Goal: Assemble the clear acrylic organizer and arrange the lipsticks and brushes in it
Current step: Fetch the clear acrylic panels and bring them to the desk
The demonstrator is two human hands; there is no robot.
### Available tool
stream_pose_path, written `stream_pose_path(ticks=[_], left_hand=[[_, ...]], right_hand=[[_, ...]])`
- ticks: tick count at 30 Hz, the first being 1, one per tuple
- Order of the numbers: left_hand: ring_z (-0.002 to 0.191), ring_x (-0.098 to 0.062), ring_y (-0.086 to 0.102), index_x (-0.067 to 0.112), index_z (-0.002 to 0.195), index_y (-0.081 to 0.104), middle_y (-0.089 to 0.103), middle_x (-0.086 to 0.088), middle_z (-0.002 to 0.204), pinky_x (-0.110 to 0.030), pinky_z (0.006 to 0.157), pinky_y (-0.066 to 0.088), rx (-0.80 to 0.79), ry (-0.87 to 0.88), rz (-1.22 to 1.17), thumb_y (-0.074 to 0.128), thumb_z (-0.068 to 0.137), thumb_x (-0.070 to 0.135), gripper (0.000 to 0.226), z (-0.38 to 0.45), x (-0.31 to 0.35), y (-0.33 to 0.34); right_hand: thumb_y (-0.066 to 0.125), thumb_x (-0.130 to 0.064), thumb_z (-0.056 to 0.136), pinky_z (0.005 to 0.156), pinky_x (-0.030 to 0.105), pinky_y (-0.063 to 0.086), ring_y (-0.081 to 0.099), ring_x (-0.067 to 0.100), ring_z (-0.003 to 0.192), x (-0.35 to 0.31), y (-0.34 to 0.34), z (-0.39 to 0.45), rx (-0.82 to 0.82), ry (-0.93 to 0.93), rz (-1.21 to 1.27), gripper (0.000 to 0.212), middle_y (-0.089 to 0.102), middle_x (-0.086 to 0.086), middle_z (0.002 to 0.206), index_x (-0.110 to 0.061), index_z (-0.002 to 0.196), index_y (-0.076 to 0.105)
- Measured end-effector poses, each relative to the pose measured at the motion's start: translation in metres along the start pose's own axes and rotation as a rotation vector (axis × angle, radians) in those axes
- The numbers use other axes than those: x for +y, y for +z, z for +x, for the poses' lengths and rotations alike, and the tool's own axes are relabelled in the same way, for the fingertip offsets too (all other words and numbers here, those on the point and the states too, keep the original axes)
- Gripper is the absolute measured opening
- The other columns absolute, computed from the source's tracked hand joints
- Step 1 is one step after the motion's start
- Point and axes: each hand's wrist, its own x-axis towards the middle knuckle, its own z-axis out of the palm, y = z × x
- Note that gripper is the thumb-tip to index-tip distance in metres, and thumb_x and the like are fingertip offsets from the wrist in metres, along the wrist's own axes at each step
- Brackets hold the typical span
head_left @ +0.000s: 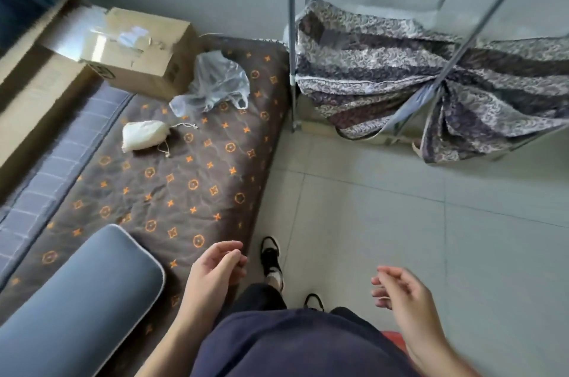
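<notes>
Head view: no organizer visible; likely stiff, slippery acrylic, edge-held. My left hand (pixel 215 266) and right hand (pixel 400 293) hang loosely curled, empty.

No legible text — box print blurred.

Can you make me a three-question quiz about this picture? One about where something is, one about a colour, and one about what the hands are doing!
1. Where does the small white drawstring pouch lie?
A. on the tiled floor
B. on the brown patterned mattress
C. on the cardboard box

2. What colour is the rounded cushion at the lower left?
A. red
B. yellow
C. grey-blue

3. What are the left hand and right hand doing?
A. holding nothing, fingers loosely curled
B. gripping a brush
C. carrying the box

Answers: 1 B, the pouch rests on the mattress cover. 2 C, its fabric is grey-blue. 3 A, both hands hang bare.
</notes>
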Motion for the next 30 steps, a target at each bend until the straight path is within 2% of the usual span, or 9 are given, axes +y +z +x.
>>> stream_pose_path(ticks=[8, 12, 15, 21, 25, 30], left_hand=[[0.052, -0.015, 0.057, 0.007, 0.096, 0.071, 0.070, -0.012, 0.072, -0.020, 0.046, 0.047, -0.141, 0.031, 0.173, 0.055, 0.098, 0.002, 0.016, 0.116, 0.072, 0.032], [0.056, -0.016, 0.060, 0.008, 0.095, 0.071, 0.072, -0.008, 0.070, -0.025, 0.051, 0.049, -0.210, 0.046, 0.245, 0.055, 0.098, 0.002, 0.018, 0.167, 0.109, 0.056], [0.061, -0.020, 0.063, 0.010, 0.096, 0.072, 0.074, -0.011, 0.074, -0.029, 0.056, 0.051, -0.244, 0.041, 0.257, 0.055, 0.099, 0.005, 0.018, 0.197, 0.133, 0.074], [0.058, -0.019, 0.063, 0.008, 0.099, 0.072, 0.073, -0.012, 0.074, -0.029, 0.058, 0.051, -0.225, -0.008, 0.203, 0.055, 0.100, 0.008, 0.017, 0.253, 0.170, 0.123], [0.055, -0.016, 0.062, 0.008, 0.098, 0.070, 0.072, -0.009, 0.071, -0.028, 0.056, 0.052, -0.188, -0.009, 0.147, 0.054, 0.100, 0.007, 0.016, 0.287, 0.200, 0.172], [0.060, -0.022, 0.059, 0.002, 0.102, 0.069, 0.070, -0.013, 0.074, -0.034, 0.063, 0.049, -0.127, -0.037, 0.068, 0.054, 0.100, 0.005, 0.015, 0.324, 0.243, 0.241]], right_hand=[[0.066, -0.008, 0.096, 0.062, 0.038, 0.056, 0.069, 0.019, 0.063, -0.048, 0.038, 0.063, 0.205, 0.002, 0.081, 0.006, 0.074, 0.006, 0.077, -0.010, 0.092, 0.071], [0.066, -0.013, 0.096, 0.065, 0.037, 0.057, 0.071, 0.022, 0.071, -0.085, 0.043, 0.087, 0.315, -0.016, 0.137, 0.006, 0.075, 0.007, 0.081, -0.014, 0.095, 0.072], [0.065, -0.012, 0.096, 0.065, 0.038, 0.056, 0.071, 0.027, 0.073, -0.107, 0.045, 0.105, 0.379, 0.005, 0.202, 0.007, 0.075, 0.010, 0.082, -0.012, 0.095, 0.072], [0.064, -0.010, 0.096, 0.057, 0.032, 0.055, 0.069, 0.024, 0.065, -0.150, 0.057, 0.169, 0.405, 0.066, 0.351, 0.007, 0.073, 0.012, 0.078, -0.005, 0.098, 0.069], [0.063, -0.009, 0.097, 0.059, 0.035, 0.052, 0.066, 0.024, 0.062, -0.186, 0.049, 0.233, 0.383, 0.093, 0.449, 0.007, 0.069, 0.011, 0.076, -0.003, 0.099, 0.066], [0.063, -0.008, 0.097, 0.060, 0.038, 0.051, 0.063, 0.028, 0.063, -0.243, 0.026, 0.315, 0.336, 0.133, 0.468, 0.008, 0.068, 0.013, 0.075, -0.002, 0.101, 0.066]])
